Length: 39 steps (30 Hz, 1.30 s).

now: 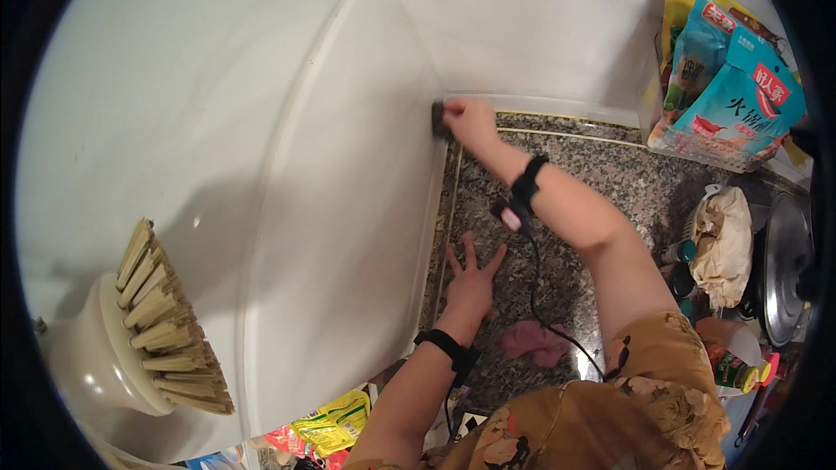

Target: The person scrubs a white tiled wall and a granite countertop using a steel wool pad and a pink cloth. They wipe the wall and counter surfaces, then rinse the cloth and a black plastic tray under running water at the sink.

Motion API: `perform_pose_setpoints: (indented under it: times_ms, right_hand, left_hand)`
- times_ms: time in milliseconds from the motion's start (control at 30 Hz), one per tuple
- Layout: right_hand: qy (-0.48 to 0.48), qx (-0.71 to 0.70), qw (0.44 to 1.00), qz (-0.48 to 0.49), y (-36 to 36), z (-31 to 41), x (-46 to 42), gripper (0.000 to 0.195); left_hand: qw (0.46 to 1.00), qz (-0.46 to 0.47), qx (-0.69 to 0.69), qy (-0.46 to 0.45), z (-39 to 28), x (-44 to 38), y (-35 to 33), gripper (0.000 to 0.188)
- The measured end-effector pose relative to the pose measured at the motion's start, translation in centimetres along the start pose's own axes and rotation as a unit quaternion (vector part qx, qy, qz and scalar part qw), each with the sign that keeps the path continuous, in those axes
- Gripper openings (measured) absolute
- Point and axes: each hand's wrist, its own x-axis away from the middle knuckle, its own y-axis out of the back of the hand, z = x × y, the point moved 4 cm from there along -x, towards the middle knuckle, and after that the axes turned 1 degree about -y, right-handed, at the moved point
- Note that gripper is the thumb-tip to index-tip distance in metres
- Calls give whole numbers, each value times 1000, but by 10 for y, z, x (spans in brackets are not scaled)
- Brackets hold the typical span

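My right hand (pixel 475 124) is closed around a dark scrubbing pad (pixel 440 121), which presses at the foot of the white wall panel (pixel 353 209) near the back corner. The pad's exact kind is blurred. Nearer to me, my left hand (pixel 469 288) rests with fingers spread on the speckled granite countertop (pixel 575 189) and holds nothing. Behind that hand, toward my body, a crumpled pink cloth (pixel 537 343) lies on the stone. Black straps circle both my wrists, and a cable hangs down from the right one.
Seasoning packets (pixel 738 104) stand in a clear bin at the back right corner. A crumpled beige bag (pixel 722 248), a pan lid (pixel 784 271) and several jars line the right side. At far left, a bristle brush (pixel 173 333) juts from the wall. Yellow packets (pixel 336 421) lie bottom left.
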Motion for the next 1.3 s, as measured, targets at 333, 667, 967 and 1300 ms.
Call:
perform_pose_setpoints:
  times_ms: [333,667,967,1300]
  right_hand:
    - [7,-3,1000,-24,10,8,-26,18]
    - [34,-55,997,52,23,75,9,24]
    - [162,-171,971,51,32,123,27,23]
    - [51,-165,982,72,35,99,-13,23]
  left_hand:
    - [1000,-10,13,-11,-2,1,0,142]
    - [999,-20,30,6,5,4,-4,140]
    - [1000,6,-5,13,7,5,-5,145]
    - [1000,-7,-19,-1,2,4,1,142]
